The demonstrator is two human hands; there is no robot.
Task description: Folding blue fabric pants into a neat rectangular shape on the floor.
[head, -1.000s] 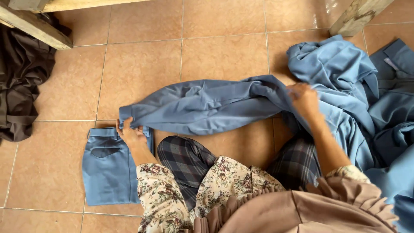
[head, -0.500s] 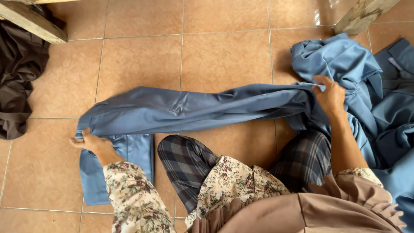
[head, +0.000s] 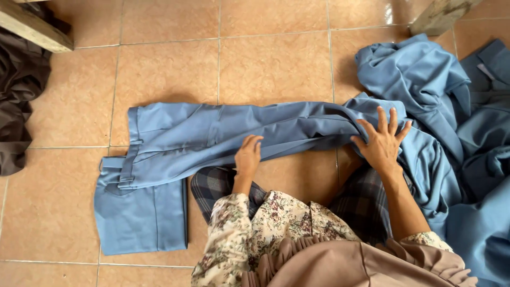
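From my head camera, looking down past my floral sleeves and checked lap, I see a pair of blue trousers (head: 212,141) stretched sideways across the tan tiled floor (head: 175,69) in front of my knees. Their waistband end lies to my left, overlapping the top of a folded blue garment (head: 141,218) that sits flat on the tiles. My left hand (head: 248,155) rests on the lower edge of the trousers near their middle, fingers bent and pressing down on the cloth; it grips nothing that I can see. My right hand (head: 381,142) lies flat with the fingers spread wide, palm down on the leg end of the trousers, where the fabric bunches up.

There is no box, basket or other holder in view; the clothes lie straight on the floor. To my right is a loose heap of blue cloth (head: 457,122), and the trouser legs run into it, so I cannot tell where one piece ends and the next begins. The heap is cut off by the right edge. Dark brown cloth (head: 16,95) is cut off at the left edge, under a wooden beam (head: 32,29). Another wooden piece (head: 438,16) shows only partly at the top right.
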